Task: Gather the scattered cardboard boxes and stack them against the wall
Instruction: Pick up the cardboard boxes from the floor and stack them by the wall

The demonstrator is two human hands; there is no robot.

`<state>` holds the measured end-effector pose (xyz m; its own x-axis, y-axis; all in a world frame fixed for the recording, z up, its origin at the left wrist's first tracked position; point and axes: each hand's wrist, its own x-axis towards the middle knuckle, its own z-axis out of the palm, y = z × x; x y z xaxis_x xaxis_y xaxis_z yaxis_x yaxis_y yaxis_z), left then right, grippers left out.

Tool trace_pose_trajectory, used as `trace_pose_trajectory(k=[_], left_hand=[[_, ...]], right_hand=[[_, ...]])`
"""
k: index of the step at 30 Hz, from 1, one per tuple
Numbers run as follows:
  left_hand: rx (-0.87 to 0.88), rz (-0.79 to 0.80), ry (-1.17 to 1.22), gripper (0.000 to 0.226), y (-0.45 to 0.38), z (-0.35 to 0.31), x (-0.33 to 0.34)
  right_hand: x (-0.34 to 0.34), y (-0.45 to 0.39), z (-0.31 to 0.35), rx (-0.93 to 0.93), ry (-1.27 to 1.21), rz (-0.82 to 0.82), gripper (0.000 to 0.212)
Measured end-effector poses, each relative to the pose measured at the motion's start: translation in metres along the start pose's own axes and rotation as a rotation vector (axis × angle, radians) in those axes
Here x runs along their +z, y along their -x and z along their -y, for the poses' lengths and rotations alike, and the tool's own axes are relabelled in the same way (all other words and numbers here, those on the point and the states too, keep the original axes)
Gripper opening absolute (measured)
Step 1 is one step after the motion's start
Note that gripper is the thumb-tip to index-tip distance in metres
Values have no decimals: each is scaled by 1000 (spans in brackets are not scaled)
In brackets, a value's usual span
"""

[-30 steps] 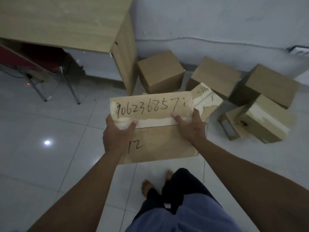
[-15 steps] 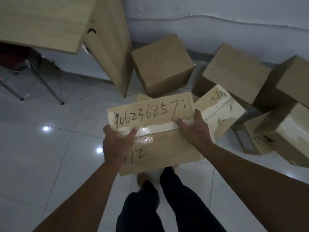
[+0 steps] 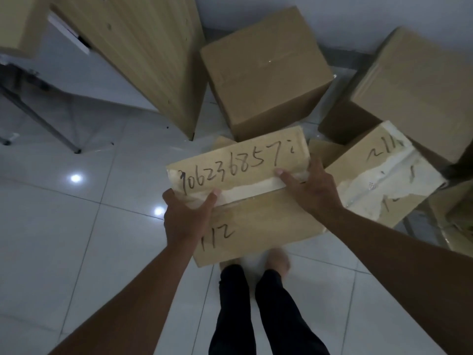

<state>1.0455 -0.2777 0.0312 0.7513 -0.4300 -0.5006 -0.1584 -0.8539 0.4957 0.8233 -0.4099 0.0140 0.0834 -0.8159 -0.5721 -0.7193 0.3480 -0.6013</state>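
Note:
I hold a flat cardboard box (image 3: 256,213) with handwritten numbers and pale tape in front of me, above my feet. My left hand (image 3: 186,219) grips its left edge and my right hand (image 3: 312,190) grips its right edge, thumbs on top. On the floor beyond it stands a plain closed box (image 3: 263,70) near the wall. To the right lies a taped, scribbled box (image 3: 384,180), and behind that a large box (image 3: 414,88). A further piece of cardboard shows at the right edge (image 3: 458,208).
A wooden desk side panel (image 3: 143,57) stands at the upper left, close to the plain box. Metal chair legs (image 3: 38,116) stand under the desk on the left. The white wall (image 3: 345,19) runs behind the boxes. Glossy white floor tiles (image 3: 76,239) spread to the left and below.
I have stepped closer to the wall; the boxes and desk panel now loom larger and nearer. The held box stays in both hands at the same grip.

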Motion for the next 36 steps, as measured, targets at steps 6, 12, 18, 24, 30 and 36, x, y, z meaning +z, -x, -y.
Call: trace_pose_trajectory(k=[6,12,18,24,30,36], left_hand=[[192,55,-28,96,-32,-4,7],[464,226,-205,100,-34,-35,5],[678,342,-375,85,-19,-64,3],[1074,428,-523,71,41,-106,-7],[1371,445,-500,70,130,-173,-18],[1667,486,-538,69,245,-235,-9]], right_hand=[[15,-22,11,-76,20,-65,79],[12,-1,11,-179,117,-90,70],[-5,39,2,-236,229,-226,60],[-55,107,-9,-219,265,-445,58],[-137,191,-10,-130,241,-641,60],[-225,293,-34,16,132,-905,61]])
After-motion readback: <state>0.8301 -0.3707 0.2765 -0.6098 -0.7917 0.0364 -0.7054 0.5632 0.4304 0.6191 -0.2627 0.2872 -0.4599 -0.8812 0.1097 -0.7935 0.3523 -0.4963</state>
